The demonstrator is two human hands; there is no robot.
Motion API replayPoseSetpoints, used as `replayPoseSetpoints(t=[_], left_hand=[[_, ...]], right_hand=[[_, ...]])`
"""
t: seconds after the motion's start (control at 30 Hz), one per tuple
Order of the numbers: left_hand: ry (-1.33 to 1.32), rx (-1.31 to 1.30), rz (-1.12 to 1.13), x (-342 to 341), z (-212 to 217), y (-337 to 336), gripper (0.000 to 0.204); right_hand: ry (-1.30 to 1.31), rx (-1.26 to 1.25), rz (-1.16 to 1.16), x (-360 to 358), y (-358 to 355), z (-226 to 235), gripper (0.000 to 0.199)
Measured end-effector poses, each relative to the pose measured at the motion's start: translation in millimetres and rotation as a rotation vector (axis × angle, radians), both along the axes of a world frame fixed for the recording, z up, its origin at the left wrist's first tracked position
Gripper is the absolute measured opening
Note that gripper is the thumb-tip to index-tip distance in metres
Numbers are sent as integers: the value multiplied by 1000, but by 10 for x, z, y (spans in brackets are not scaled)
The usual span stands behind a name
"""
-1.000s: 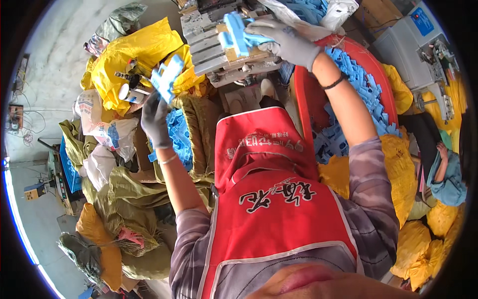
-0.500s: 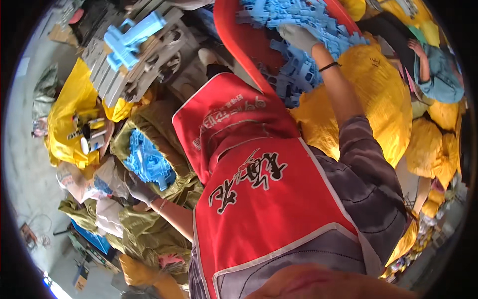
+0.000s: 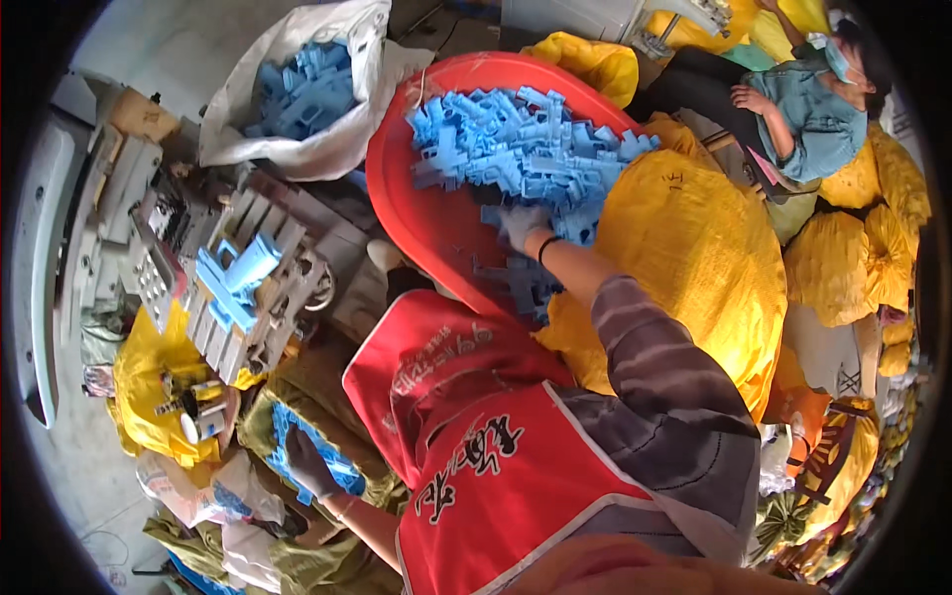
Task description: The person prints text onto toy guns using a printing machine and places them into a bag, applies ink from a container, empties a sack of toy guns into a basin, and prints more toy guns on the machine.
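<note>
My gloved right hand (image 3: 523,226) reaches into a red tub (image 3: 412,233), at the near edge of a heap of light-blue plastic toy-pistol parts (image 3: 526,139). Its fingers point down among the parts, and their grip is hard to make out. My gloved left hand (image 3: 309,464) lies over more blue parts (image 3: 342,474) in an olive sack (image 3: 372,436), fingers stretched out. On a grey slatted stand (image 3: 248,347) at the left rest light-blue toy-pistol parts (image 3: 238,280), apart from both hands.
A white sack (image 3: 223,124) of blue parts stands beyond the stand. A large yellow sack (image 3: 694,258) presses against the tub's right side. At the far right sits a masked person (image 3: 818,114). A yellow-covered stool (image 3: 149,397) holding small containers stands at the left.
The view has shifted, bringing the white sack into sight. My right hand has come nearer, from the heap's far part to its near edge. My left hand has moved from the olive sack's rim onto its parts.
</note>
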State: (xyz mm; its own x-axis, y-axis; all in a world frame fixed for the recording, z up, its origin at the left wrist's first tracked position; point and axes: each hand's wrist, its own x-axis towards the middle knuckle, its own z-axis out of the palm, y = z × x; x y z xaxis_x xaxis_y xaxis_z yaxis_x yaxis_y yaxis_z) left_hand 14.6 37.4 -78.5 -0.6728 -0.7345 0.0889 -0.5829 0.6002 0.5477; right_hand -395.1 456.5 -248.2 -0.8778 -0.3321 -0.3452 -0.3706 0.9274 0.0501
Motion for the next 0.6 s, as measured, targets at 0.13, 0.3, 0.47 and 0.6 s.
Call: replayPoseSetpoints(t=[0.13, 0.3, 0.47, 0.6], left_hand=[[65, 115, 128, 47, -15, 138, 27], [145, 168, 124, -87, 72, 46, 29], [216, -48, 82, -288, 518, 95, 24], [375, -150, 45, -572, 925, 150, 20]], right_hand=[[115, -274, 294, 115, -360, 449, 51], [186, -496, 189, -43, -272, 687, 29], [-17, -297, 67, -2, 8, 961, 52], [-113, -52, 144, -28, 209, 1003, 48]])
